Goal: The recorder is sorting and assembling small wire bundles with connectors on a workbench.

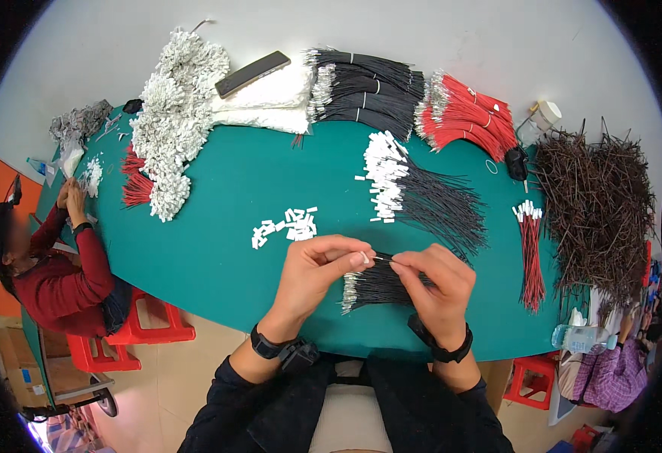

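Between the thumb and fingers of my left hand [308, 275] is a small white plastic connector housing [365, 258]. My right hand [440, 283] pinches a thin black wire [384, 259], its end at the housing; whether it has entered cannot be made out. Beneath both hands lies a bundle of black wires [376, 291] with silvery ends toward the left. Loose white housings [298, 226] are scattered on the green table just beyond my left hand. Farther off, black wires [444, 204] with white housings on their ends lie in a fanned heap.
Along the far edge sit a mound of white-ended wires [176, 106], white bags [266, 98] with a black case [252, 74], black bundles [365, 87] and red bundles [470, 117]. Rightward are a red wire bundle [532, 260] and a brown wire heap [595, 211]. A person [59, 272] works at left.
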A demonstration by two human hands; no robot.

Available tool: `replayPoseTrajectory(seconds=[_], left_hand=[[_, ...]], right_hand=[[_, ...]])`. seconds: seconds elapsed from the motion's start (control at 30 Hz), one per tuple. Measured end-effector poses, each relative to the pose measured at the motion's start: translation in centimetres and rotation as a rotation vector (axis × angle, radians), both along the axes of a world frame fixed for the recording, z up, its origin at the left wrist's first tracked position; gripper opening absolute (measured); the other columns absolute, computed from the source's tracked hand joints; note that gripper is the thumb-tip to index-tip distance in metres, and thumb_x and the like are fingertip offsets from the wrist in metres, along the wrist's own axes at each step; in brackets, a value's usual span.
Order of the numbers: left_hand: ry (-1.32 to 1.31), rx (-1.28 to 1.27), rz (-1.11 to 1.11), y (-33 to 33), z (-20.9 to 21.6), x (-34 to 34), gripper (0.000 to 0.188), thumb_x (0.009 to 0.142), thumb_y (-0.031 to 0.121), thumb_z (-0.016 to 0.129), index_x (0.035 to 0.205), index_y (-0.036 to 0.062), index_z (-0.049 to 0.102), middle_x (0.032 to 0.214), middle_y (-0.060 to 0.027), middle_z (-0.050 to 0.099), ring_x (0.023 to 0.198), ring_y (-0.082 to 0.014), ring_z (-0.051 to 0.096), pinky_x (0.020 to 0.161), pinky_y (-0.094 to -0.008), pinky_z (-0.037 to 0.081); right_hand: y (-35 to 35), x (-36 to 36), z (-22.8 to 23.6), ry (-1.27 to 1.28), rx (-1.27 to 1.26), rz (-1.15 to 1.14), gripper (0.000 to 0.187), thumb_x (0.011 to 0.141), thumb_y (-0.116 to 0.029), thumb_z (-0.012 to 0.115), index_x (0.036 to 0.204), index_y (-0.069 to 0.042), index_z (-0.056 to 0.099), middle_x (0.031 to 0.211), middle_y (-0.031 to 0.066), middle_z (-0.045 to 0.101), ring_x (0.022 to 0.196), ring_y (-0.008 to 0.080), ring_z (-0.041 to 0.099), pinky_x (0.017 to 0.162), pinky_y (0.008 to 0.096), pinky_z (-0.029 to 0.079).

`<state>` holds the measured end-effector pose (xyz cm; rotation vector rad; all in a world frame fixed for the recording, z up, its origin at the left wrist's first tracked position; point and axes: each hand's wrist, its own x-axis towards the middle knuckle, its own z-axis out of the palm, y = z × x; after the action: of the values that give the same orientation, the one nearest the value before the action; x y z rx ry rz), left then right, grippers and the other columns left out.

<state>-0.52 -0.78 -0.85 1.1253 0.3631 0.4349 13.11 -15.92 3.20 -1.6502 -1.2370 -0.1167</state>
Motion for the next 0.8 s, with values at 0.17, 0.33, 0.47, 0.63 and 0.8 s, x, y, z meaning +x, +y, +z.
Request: replayPoseTrajectory(seconds=[0.17,0.33,0.47,0.63,0.8], left_hand=[[-0.094,-0.044,0.073,-0.01,-0.11,0.11,0.013,0.093,0.001,0.071,0.105,-0.0047,0.074,0.105,-0.0147,0.074,0.09,-0.0209,0.074,0.081,-0.0318,0.061],[-0.097,0.019,0.163,-0.12,-0.78,0.17,0.01,0.094,0.001,0.071,0.102,-0.0044,0.073,0.103,-0.0145,0.073,0.084,-0.0191,0.073,0.077,-0.0298,0.06],[-0.044,-0.105,0.166,-0.34,-0.04,0.04,0.01,0.094,0.002,0.071,0.102,-0.0034,0.073,0.092,-0.0118,0.074,0.078,-0.0167,0.072,0.074,-0.0289,0.059],[-0.047,-0.124,0.145,-0.37,0.07,0.11,0.008,0.095,0.003,0.071,0.1,-0.0026,0.072,0.086,-0.0105,0.074,0.077,-0.0159,0.071,0.072,-0.0295,0.059],[-0.04,-0.104,0.139,-0.39,0.21,0.21,0.006,0.094,0.003,0.071,0.098,-0.0021,0.071,0.085,-0.0102,0.073,0.076,-0.0158,0.07,0.071,-0.0286,0.057]], right_hand=[[-0.14,-0.06,0.06,0.002,-0.012,-0.014,0.015,0.077,0.001,0.081,0.089,-0.003,0.074,0.071,0.0076,0.065,0.061,0.0221,0.06,0.056,0.0326,0.046],[-0.23,-0.25,0.27,0.044,-0.021,-0.031,0.013,0.078,0.002,0.081,0.088,-0.003,0.074,0.071,0.0073,0.065,0.061,0.021,0.059,0.055,0.0319,0.044],[-0.42,-0.58,0.33,0.184,-0.066,-0.056,0.01,0.08,0.002,0.079,0.088,-0.002,0.074,0.071,0.006,0.065,0.059,0.0156,0.056,0.053,0.0289,0.041],[-0.36,-0.54,0.13,0.267,-0.083,-0.057,0.009,0.082,0.001,0.078,0.09,-0.002,0.075,0.071,0.0054,0.064,0.058,0.0127,0.054,0.052,0.027,0.039],[-0.19,-0.52,0.15,0.258,-0.084,-0.038,0.008,0.083,0.001,0.078,0.09,-0.002,0.075,0.072,0.0058,0.064,0.06,0.0129,0.056,0.053,0.0268,0.04]])
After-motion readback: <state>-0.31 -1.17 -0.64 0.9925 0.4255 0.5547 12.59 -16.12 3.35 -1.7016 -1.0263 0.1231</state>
